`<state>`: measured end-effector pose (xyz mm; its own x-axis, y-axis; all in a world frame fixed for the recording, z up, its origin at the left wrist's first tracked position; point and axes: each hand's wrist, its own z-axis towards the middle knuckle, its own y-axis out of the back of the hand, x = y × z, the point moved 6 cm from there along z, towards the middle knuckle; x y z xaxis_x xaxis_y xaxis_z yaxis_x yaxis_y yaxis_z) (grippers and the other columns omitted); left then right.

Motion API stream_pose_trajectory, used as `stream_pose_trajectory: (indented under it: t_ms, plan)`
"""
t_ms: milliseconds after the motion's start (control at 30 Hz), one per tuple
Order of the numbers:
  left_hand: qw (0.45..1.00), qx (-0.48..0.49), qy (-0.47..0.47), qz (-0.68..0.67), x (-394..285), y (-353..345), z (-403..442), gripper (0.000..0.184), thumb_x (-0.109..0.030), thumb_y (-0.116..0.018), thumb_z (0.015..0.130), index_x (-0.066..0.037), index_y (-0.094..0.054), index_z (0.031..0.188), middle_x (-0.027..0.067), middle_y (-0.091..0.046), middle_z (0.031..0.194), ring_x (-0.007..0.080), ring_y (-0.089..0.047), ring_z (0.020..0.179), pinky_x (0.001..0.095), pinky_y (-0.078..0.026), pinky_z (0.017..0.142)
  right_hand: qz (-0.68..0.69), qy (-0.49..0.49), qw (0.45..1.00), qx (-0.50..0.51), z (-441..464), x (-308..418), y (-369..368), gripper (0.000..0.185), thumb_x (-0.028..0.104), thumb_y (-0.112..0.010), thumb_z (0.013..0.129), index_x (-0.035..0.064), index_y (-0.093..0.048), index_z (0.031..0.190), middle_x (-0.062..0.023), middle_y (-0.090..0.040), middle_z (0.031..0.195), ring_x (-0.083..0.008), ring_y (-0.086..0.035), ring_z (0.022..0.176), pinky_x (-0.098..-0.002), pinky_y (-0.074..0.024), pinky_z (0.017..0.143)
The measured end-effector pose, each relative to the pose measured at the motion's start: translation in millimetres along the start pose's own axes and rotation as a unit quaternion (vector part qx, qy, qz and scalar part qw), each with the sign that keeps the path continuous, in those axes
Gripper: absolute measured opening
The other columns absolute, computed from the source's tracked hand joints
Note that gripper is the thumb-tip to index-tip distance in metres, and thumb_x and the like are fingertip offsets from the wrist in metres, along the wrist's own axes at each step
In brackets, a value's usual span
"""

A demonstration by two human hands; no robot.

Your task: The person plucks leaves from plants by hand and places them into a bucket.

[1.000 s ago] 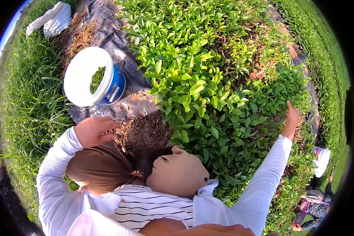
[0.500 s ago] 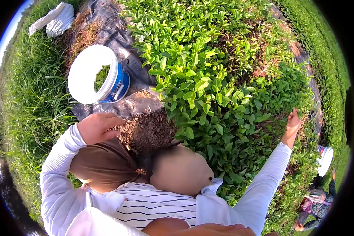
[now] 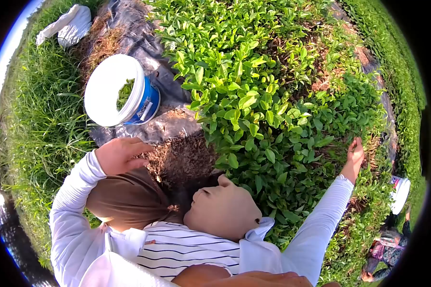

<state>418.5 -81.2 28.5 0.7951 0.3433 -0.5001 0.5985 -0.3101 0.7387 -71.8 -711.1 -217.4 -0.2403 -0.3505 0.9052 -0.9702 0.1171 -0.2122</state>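
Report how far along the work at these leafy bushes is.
Done: some green leaves already lie in the blue-and-white bucket.
In hand: the right hand reaches to the far side of the bushes; whether it grips anything is too small to tell. The left hand shows nothing in it.
Left: probably much, as bright leaves cover the bushes and much of the bucket's white inside shows bare.

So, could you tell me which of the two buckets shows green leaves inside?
The blue-sided bucket beyond the left hand: green leaves show inside it, whereas the inside of the other bucket, far right, isn't visible.
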Motion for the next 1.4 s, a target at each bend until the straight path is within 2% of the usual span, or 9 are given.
stream_pose_trajectory:
  t_ms: [200, 300, 467, 600, 833, 967, 1000, 1133, 1400]
  plan:
    - [1.000, -0.014, 0.001, 0.008, 5, -4, -4, 0.034, -0.025, -0.062, 0.085, -0.004, -0.058, 0.111, 0.0153, -0.061, 0.095, 0.0338, -0.061, 0.082, 0.0400, -0.049, 0.072, -0.301, -0.001, 0.952, -0.054, 15, 7, -29, 0.019, 0.007, -0.064, 0.082, 0.0028, -0.062, 0.100, -0.0027, -0.063, 0.072, -0.0079, -0.055, 0.053, -0.0188, -0.0401, 0.043]
    - [1.000, -0.010, 0.013, 0.005, 6, -3, -7, 0.034, -0.024, -0.062, 0.085, -0.004, -0.058, 0.111, 0.0151, -0.061, 0.095, 0.0337, -0.061, 0.081, 0.0397, -0.049, 0.072, -0.299, 0.070, 0.950, -0.060, 8, 9, -40, 0.017, 0.007, -0.067, 0.079, 0.0023, -0.061, 0.094, -0.0022, -0.062, 0.069, -0.0081, -0.054, 0.052, -0.0194, -0.0387, 0.041]
    - [1.000, -0.017, 0.016, -0.008, 7, -1, -8, 0.033, -0.021, -0.064, 0.083, -0.004, -0.058, 0.111, 0.0151, -0.061, 0.095, 0.0334, -0.061, 0.082, 0.0394, -0.050, 0.073, -0.037, 0.044, 0.998, 0.039, -22, 11, -48, 0.014, 0.004, -0.062, 0.085, 0.0061, -0.056, 0.097, -0.0027, -0.061, 0.076, -0.0071, -0.048, 0.055, -0.0193, -0.0383, 0.046]
    - [1.000, -0.004, 0.024, -0.001, 8, -3, -6, 0.033, -0.020, -0.064, 0.083, -0.003, -0.058, 0.111, 0.0151, -0.061, 0.096, 0.0334, -0.061, 0.082, 0.0394, -0.050, 0.073, 0.221, -0.009, 0.953, 0.209, -57, 25, -58, 0.017, 0.002, -0.054, 0.090, -0.0007, -0.049, 0.107, -0.0068, -0.056, 0.088, -0.0091, -0.043, 0.062, -0.0201, -0.0369, 0.051]
    - [1.000, -0.008, 0.011, -0.006, 6, -2, -1, 0.034, -0.020, -0.064, 0.083, -0.003, -0.057, 0.111, 0.0153, -0.061, 0.097, 0.0333, -0.061, 0.084, 0.0390, -0.050, 0.074, 0.088, 0.007, 0.995, 0.056, -26, 15, -69, 0.017, 0.007, -0.063, 0.086, 0.0010, -0.056, 0.100, -0.0059, -0.062, 0.087, -0.0077, -0.053, 0.066, -0.0185, -0.0448, 0.056]
    - [1.000, 0.002, 0.024, -0.009, 5, -2, 0, 0.033, -0.023, -0.061, 0.085, -0.003, -0.057, 0.111, 0.0152, -0.061, 0.097, 0.0335, -0.061, 0.087, 0.0393, -0.049, 0.077, -0.236, 0.061, 0.968, -0.064, 32, 22, -63, 0.022, 0.018, -0.067, 0.083, 0.0014, -0.057, 0.095, -0.0060, -0.060, 0.072, -0.0098, -0.051, 0.051, -0.0206, -0.0404, 0.042]
    - [0.999, 0.007, 0.030, -0.009, 5, -2, 0, 0.033, -0.025, -0.059, 0.087, -0.003, -0.057, 0.111, 0.0152, -0.061, 0.097, 0.0336, -0.060, 0.088, 0.0395, -0.049, 0.078, -0.255, 0.126, 0.955, -0.084, 28, 30, -69, 0.040, 0.023, -0.070, 0.080, -0.0007, -0.055, 0.109, -0.0054, -0.057, 0.064, -0.0110, -0.048, 0.044, -0.0224, -0.0373, 0.036]
    - [0.999, 0.009, 0.038, -0.016, 5, -1, -1, 0.033, -0.024, -0.060, 0.086, -0.002, -0.057, 0.111, 0.0154, -0.061, 0.099, 0.0335, -0.060, 0.090, 0.0393, -0.049, 0.079, -0.470, 0.066, 0.875, -0.093, 27, 33, -76, 0.072, 0.024, -0.070, 0.079, 0.0013, -0.034, 0.137, -0.0044, -0.056, 0.062, -0.0112, -0.049, 0.046, -0.0223, -0.0381, 0.037]
    - [1.000, -0.012, 0.017, -0.012, 11, -3, -5, 0.034, -0.020, -0.064, 0.082, -0.003, -0.057, 0.111, 0.0141, -0.061, 0.097, 0.0324, -0.061, 0.085, 0.0387, -0.050, 0.075, -0.268, 0.124, 0.952, -0.085, -52, 28, -78, 0.074, 0.016, -0.072, 0.079, -0.0056, -0.031, 0.137, -0.0059, -0.060, 0.068, -0.0095, -0.052, 0.052, -0.0204, -0.0401, 0.042]
